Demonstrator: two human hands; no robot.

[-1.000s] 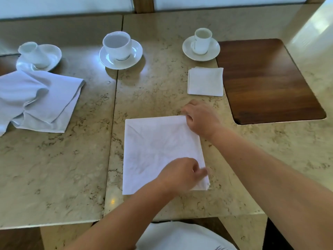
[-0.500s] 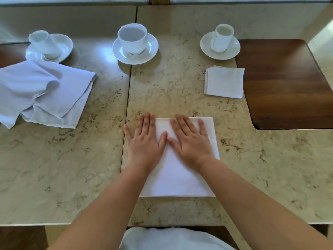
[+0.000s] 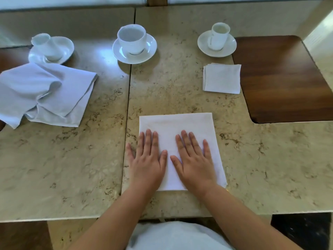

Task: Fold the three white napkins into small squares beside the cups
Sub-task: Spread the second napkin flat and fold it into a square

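Head view: both hands flat on a napkin.
Left hand (image 3: pixel 146 162) and right hand (image 3: pixel 195 162) press the half-folded napkin (image 3: pixel 177 123), fingers straight.

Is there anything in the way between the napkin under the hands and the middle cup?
Nothing visible. The half-folded napkin lies flat under the left hand and right hand. Between it and the middle cup on its saucer there is only bare table.

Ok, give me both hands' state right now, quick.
Left hand: open, fingers straight, pressing flat on the half-folded napkin.
Right hand: open, flat on the same napkin.
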